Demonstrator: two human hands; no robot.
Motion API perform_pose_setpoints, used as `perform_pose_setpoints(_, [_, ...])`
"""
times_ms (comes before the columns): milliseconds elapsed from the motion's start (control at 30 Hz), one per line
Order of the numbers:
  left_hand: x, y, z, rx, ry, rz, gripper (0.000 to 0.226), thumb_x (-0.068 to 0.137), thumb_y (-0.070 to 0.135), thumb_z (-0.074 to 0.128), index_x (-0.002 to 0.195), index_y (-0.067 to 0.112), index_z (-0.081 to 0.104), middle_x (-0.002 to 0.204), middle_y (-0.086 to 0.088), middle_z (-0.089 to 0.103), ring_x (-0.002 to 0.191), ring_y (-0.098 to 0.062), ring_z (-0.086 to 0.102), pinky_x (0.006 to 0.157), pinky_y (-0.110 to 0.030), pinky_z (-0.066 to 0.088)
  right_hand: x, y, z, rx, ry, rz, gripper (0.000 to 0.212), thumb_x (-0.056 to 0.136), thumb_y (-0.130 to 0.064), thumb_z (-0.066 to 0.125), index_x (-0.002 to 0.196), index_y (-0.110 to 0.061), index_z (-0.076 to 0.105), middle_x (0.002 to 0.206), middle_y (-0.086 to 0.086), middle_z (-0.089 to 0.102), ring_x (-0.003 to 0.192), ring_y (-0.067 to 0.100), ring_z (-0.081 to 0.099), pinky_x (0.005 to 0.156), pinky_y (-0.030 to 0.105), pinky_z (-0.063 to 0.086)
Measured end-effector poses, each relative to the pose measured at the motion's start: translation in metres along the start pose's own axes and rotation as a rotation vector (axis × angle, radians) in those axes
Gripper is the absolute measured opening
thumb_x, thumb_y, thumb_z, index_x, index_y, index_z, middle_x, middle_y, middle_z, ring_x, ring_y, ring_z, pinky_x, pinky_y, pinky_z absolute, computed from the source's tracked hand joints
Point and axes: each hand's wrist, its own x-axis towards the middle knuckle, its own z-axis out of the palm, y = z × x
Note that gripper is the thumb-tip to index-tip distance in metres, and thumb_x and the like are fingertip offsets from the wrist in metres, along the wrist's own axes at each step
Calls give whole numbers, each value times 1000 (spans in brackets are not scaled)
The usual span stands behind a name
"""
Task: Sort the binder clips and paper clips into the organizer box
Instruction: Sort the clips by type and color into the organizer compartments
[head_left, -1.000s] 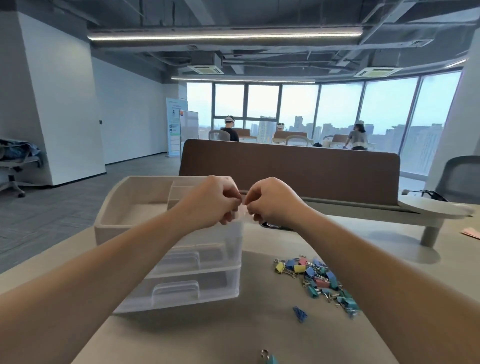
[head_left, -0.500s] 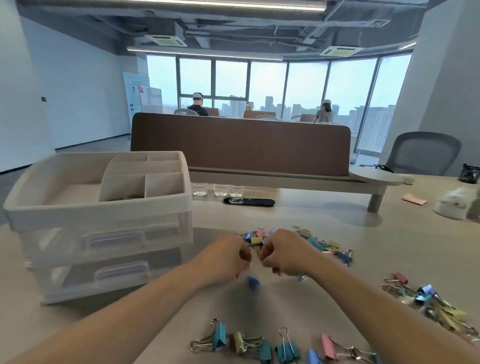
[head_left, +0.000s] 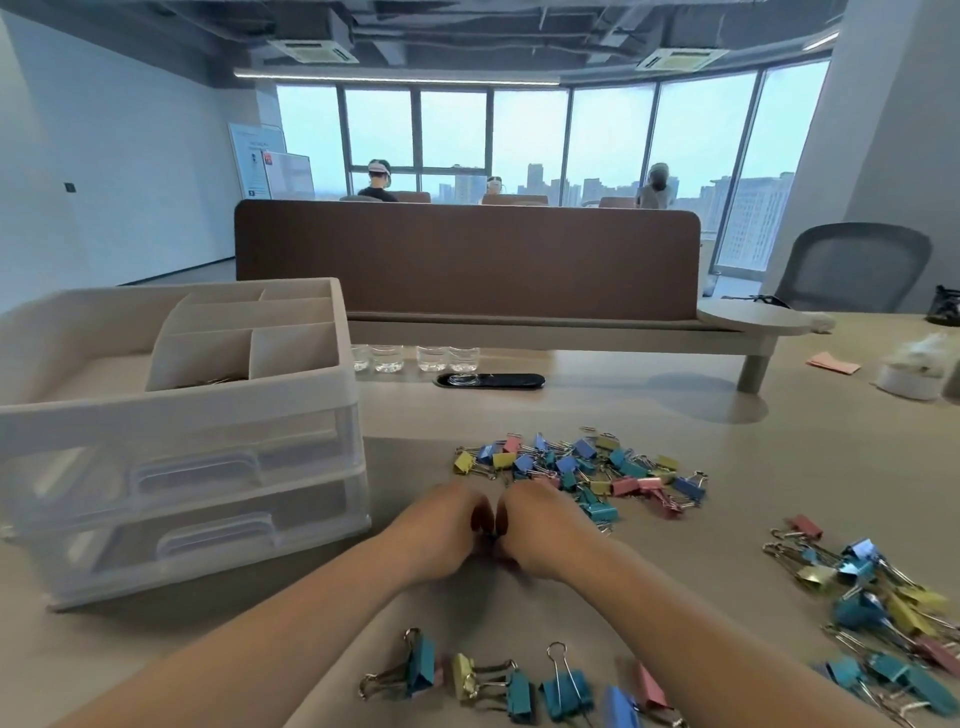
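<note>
1. A second before, both hands had been raised together over the top tray of the organizer box (head_left: 171, 410), at the left side of the table (head_left: 675, 441). By this moment they had come down to the table surface, just in front of the box's right front corner.
2. The left hand (head_left: 441, 535) and the right hand (head_left: 545, 530) rested knuckle to knuckle, curled into loose fists. Something small and dark showed in the gap between them, but whether the fingers pinched a clip there could not be told.
3. The small binder clips (head_left: 582, 473) lay in a heap just beyond the hands, toward the middle of the table. A second heap of larger clips (head_left: 872, 597) sat near the right edge, and a row of clips (head_left: 498, 680) lay along the near edge.
4. One front compartment of the tray seemed to hold a few wire pieces; they were too small to name.
5. Judged from this, one drop was likely finished and the next pick-up was starting. Most clips were left unsorted, so the task looked to be in its early part.
</note>
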Motion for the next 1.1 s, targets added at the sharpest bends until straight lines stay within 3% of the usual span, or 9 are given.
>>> perform_pose_setpoints(200, [-1,0,2,-39,11,-3,8,88,19,66,94,23,71,96,2,70,89,-15,64,83,-30,53,3,-2,0,-17,-18,13,21,88,-13,69,108,-9,70,97,8,69,88,22,65,80,33,55])
perform_pose_setpoints(300, [0,2,2,-42,3,-1,10,89,19,67,96,21,72,96,1,71,89,-15,64,83,-28,52,2,-3,-2,-50,-46,-1,22,90,-11,67,112,-9,68,99,7,67,86,21,63,74,30,51])
perform_pose_setpoints(433, [-1,2,3,-45,1,10,13,89,22,67,100,17,73,100,-1,71,91,-16,65,82,-27,51,0,-3,-3,-67,-59,-16,21,93,-9,61,114,-7,66,106,10,67,94,23,64,78,30,51])
perform_pose_setpoints(667, [-5,1,5,-78,29,34,15,88,20,67,101,17,73,100,-1,72,90,-15,64,80,-25,49,-7,1,1,-8,23,-45,15,95,-9,57,106,-8,67,101,9,67,91,22,63,77,29,50])
perform_pose_setpoints(900, [-10,3,7,-54,33,45,13,88,22,67,100,17,71,100,-2,71,91,-18,64,85,-33,53,-14,2,-1,30,46,-84,9,94,-11,58,99,-12,65,101,6,65,91,19,61,77,27,48])
perform_pose_setpoints(1100, [-15,4,7,-22,34,56,14,90,20,63,104,19,67,99,-3,68,89,-20,63,81,-35,53,-19,4,1,35,54,-104,11,93,-14,60,86,-21,56,88,-3,58,80,11,55,70,20,45])
